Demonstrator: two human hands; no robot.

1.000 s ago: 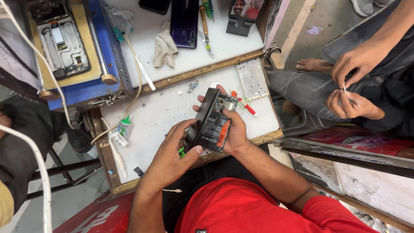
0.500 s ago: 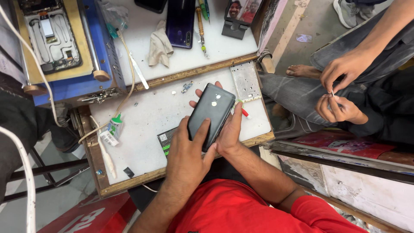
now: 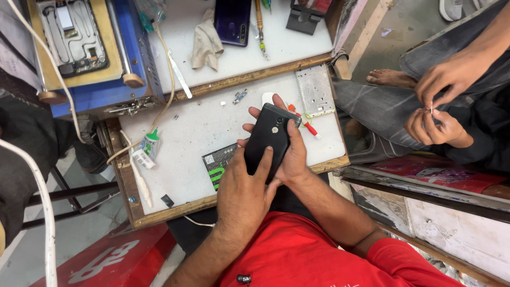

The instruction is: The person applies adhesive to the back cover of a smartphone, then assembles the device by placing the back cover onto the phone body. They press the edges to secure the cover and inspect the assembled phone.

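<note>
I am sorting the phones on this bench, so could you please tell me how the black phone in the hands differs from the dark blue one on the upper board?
The black phone is matte, held in both hands above the board; the dark blue phone is glossy, lying untouched. Both lie back-up.

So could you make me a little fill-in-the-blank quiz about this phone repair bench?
1. Both hands hold a ____ phone, its back facing up.
2. The left hand presses the phone's back with its ____.
3. The crumpled cloth lies left of a dark ____ phone.
4. The small glue bottle has a ____ cap.

Missing words: black; thumb; purple; green
</note>
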